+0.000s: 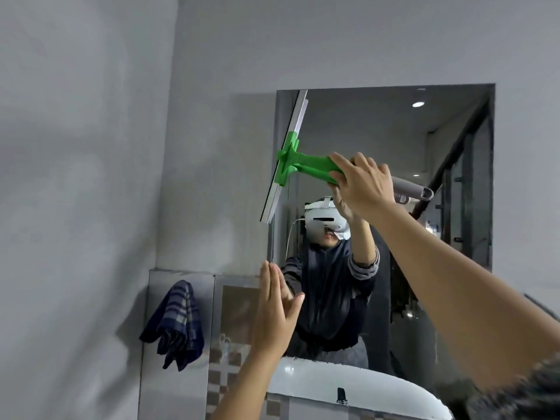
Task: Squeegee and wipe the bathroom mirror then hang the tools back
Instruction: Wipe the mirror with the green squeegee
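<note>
The green squeegee (291, 160) is lying against the left edge of the mirror (394, 140), its long blade running nearly upright with the top tipped to the right, from the mirror's top-left corner down to well below the grip. The right hand (363, 183) is making that grip — fingers closed round the green handle, the blade standing out to the left of it and the grey tail of the handle poking out to the right.

Below the grip and a little left, the left hand (275, 310) is spreading flat and empty, fingers straight, at the mirror's lower left corner; whether it is touching the glass cannot be told. Further left and lower, a dark blue checked cloth (175, 322) is hanging on the wall, well apart from both hands. A white basin (348, 386) is sitting beneath.

The person appears to be working the squeegee step, starting at the left edge. The next move likely calls for keeping the blade pressed evenly and drawing it across — wiping with the cloth and hanging the tools are not yet done.
</note>
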`<state>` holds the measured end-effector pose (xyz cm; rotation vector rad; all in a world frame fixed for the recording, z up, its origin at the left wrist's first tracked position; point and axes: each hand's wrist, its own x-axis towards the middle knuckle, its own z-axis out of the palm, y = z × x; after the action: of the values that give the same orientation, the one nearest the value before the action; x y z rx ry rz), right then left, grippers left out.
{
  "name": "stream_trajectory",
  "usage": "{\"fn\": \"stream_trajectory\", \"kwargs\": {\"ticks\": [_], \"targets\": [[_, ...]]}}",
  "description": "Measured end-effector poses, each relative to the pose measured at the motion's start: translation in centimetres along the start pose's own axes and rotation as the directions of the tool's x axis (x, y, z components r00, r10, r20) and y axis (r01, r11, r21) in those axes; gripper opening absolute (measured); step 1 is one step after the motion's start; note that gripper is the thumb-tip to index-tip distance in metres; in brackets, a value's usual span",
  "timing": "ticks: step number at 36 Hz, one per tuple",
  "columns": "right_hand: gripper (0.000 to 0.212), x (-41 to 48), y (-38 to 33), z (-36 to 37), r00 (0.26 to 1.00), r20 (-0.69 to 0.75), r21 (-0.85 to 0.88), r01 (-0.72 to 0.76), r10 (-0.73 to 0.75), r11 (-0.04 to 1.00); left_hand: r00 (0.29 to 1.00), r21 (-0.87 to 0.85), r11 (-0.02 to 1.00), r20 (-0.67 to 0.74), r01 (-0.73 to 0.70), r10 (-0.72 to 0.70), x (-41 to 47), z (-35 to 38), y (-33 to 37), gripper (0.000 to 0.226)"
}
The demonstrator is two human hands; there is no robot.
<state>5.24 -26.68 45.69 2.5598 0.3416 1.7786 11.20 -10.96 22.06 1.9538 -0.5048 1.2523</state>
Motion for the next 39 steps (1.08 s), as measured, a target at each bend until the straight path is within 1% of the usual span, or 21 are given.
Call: {"fn": "stream_trajectory", "kwargs": {"ticks": [8, 19, 24, 33, 39], "targets": [[0.032, 2.7, -0.5, 0.8, 0.998, -0.028, -0.001, 0.058, -0.058, 0.998, 0.999, 0.018, 0.999, -0.027, -0.035, 0.036, 0.1, 0.3, -0.3, 0.082], [0.033, 3.3, 0.2, 0.5, 0.998, -0.018, 0.016, 0.062, -0.062, 0.998, 0.998, 0.044, 0.998, -0.032, -0.049, 0.05, 0.1, 0.3, -0.2, 0.083], [0.033, 2.8, 1.0, -0.1, 0.999, 0.003, 0.023, 0.04, -0.04, 0.999, 0.999, 0.087, 0.996, -0.028, -0.034, 0.037, 0.1, 0.5, -0.2, 0.083], [0.034, 0.8, 4.3, -2.1, 0.999, 0.037, 0.026, -0.014, 0.013, 1.0, 0.999, 0.144, 0.989, -0.023, 0.037, -0.034, 0.2, 0.3, 0.9, 0.084], [0.035, -1.1, 6.9, -3.7, 0.995, 0.064, 0.018, -0.079, 0.077, 0.997, 0.998, 0.132, 0.99, -0.013, 0.055, -0.054, 0.3, 0.2, 2.0, 0.083]]}}
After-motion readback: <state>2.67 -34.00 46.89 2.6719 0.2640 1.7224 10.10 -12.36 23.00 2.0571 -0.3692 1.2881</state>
